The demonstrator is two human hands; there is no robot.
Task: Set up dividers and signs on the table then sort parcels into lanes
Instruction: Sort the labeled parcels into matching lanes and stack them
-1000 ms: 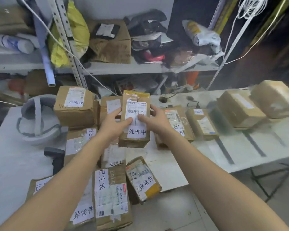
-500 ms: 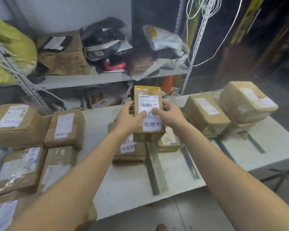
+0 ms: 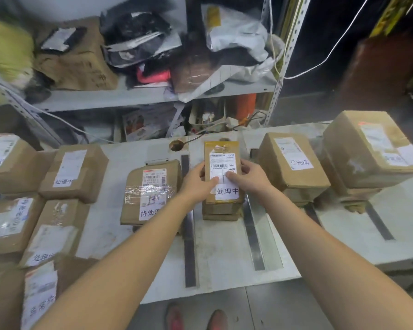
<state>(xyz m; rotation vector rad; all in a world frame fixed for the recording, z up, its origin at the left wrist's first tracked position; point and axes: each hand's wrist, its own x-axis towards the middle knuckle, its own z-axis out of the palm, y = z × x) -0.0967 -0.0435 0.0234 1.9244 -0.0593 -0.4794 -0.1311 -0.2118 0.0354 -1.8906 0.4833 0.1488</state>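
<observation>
My left hand (image 3: 196,184) and my right hand (image 3: 248,177) both grip a small brown parcel (image 3: 223,148) with a white shipping label and a "处理中" sticker. It rests on or just above another flat parcel (image 3: 221,210) in the lane between two dark divider strips (image 3: 190,246) (image 3: 253,236). A parcel marked "待处理" (image 3: 150,194) lies in the lane to the left. A box marked "已完成" (image 3: 291,160) sits in the lane to the right.
Several labelled parcels (image 3: 57,229) crowd the table's left side. Larger stacked boxes (image 3: 370,148) stand at the far right beside a third strip (image 3: 379,225). A cluttered metal shelf (image 3: 153,96) runs behind the white table (image 3: 224,263). Shoes (image 3: 196,317) show below the front edge.
Both hands have carried the "处理中" parcel from the left pile rightward and lowered it into the middle lane; the view swung right with them.
</observation>
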